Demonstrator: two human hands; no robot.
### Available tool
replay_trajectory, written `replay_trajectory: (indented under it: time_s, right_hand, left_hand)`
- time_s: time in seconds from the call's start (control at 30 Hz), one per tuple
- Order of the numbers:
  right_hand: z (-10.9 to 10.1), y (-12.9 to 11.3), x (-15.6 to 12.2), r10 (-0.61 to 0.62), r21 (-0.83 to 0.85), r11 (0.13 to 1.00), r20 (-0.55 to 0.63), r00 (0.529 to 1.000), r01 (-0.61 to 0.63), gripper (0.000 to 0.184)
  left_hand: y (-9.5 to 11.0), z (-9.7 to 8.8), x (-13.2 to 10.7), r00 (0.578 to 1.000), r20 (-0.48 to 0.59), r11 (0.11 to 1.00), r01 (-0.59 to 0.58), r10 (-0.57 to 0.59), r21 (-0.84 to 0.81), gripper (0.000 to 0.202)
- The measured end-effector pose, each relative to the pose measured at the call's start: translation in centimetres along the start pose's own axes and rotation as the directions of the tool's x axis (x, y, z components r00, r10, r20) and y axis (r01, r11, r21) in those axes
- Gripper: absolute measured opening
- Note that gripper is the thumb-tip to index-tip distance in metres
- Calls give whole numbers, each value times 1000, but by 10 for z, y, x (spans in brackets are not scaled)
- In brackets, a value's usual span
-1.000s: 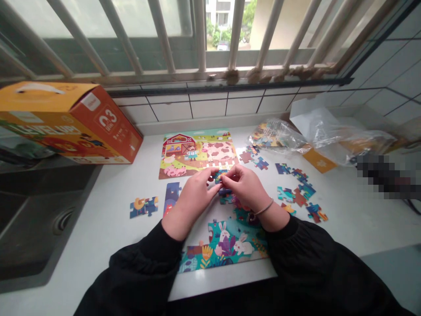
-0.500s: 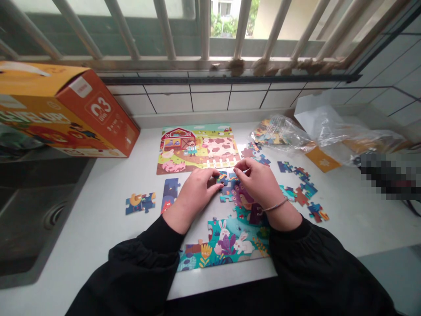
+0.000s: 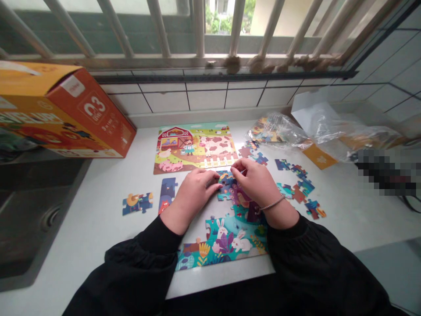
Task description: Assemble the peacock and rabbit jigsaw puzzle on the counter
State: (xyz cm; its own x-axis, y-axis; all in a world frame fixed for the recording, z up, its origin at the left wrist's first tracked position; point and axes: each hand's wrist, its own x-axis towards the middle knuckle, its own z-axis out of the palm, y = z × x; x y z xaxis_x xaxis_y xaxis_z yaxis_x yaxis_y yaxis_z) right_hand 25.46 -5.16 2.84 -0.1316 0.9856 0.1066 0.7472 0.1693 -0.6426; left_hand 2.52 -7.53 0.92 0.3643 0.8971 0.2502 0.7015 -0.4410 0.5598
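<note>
A half-built jigsaw with white rabbits and flowers lies on the white counter in front of me. At its top edge my left hand and my right hand meet, fingers curled and pinching a small blue puzzle piece against the joined pieces. My right wrist wears a thin bracelet. Both arms are in black sleeves.
A finished farm puzzle lies beyond my hands. Loose pieces are scattered to the right, two joined clusters to the left. An orange box stands at the left, plastic bags at back right, a sink at far left.
My hands have lowered the small piece from the air onto the top of the rabbit puzzle and shifted slightly toward the farm puzzle. The view has tilted a little.
</note>
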Motion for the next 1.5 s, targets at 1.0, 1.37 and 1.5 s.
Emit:
replay_trajectory:
  time_s: [1.0, 1.37, 1.5]
  right_hand:
    - [13, 13, -1, -177, -123, 973, 147, 973, 195, 22]
    - [11, 9, -2, -176, -133, 971, 165, 970, 198, 24]
    - [10, 8, -3, -170, -151, 969, 180, 969, 198, 24]
  left_hand:
    - [-4, 2, 0, 994, 41, 994, -99, 98, 38, 4]
    - [-4, 2, 0, 993, 41, 993, -109, 107, 48, 7]
    - [-5, 3, 0, 993, 42, 992, -111, 109, 51, 9]
